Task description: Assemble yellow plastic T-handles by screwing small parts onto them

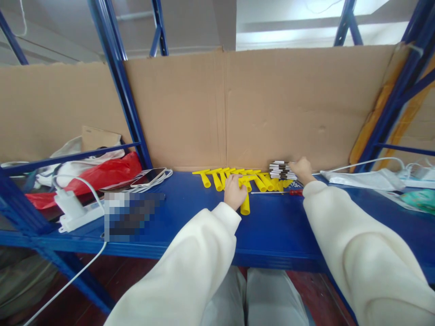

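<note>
A yellow, plastic-looking piece with a tube-shaped stem (pixel 245 203) is held near the frame's centre, its stem end pointing toward the bottom. Similar yellow T-shaped pieces (pixel 218 181) lie in a crowded row just above. Right of centre, slim white-and-dark banded items (pixel 279 170) are stacked in layers.

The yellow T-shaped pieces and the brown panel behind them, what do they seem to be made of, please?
The yellow T-shaped pieces look like smooth plastic, probably moulded, from their even colour and rounded stems. The brown panel looks like matte cardboard, given its vertical crease and uneven top edge.
</note>
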Action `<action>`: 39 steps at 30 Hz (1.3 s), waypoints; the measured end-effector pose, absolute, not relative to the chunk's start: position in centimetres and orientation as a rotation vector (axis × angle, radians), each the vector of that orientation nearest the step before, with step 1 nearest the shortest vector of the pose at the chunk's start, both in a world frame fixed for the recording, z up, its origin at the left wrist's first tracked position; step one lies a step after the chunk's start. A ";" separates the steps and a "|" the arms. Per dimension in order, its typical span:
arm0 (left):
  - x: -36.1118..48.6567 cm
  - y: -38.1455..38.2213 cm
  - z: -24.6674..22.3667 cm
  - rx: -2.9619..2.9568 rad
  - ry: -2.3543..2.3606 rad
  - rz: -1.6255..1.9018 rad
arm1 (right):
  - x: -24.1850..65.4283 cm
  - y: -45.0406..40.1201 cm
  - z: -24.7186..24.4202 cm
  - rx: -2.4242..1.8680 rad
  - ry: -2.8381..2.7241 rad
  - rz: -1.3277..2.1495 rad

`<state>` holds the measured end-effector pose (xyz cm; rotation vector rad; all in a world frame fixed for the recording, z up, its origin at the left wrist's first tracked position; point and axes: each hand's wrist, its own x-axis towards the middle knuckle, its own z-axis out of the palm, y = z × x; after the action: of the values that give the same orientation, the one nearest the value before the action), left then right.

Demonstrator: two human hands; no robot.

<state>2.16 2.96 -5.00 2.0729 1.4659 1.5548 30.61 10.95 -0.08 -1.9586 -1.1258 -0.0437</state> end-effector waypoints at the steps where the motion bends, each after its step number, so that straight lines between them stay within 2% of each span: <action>1: 2.1 3.0 -5.0 2.072 1.473 1.558 | 30.7 10.9 -0.2 -1.943 -1.120 -0.050; 16: 1.7 3.6 -3.9 2.073 1.515 1.639 | 31.8 11.1 -2.4 -1.630 -0.971 -0.033; 26: 1.4 4.1 -4.2 2.056 1.515 1.649 | 31.5 9.4 -1.6 -1.468 -0.861 0.006; 34: 1.3 4.2 -4.3 1.993 1.488 1.664 | 30.5 8.2 -0.8 -1.313 -0.741 0.249; 39: 1.3 3.7 -3.9 1.881 1.628 1.577 | 28.9 7.7 -0.6 -1.135 -0.736 0.453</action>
<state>1.28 3.69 -3.88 1.8808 1.6277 1.5769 28.86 7.72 -0.63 -1.1352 -0.7355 0.4525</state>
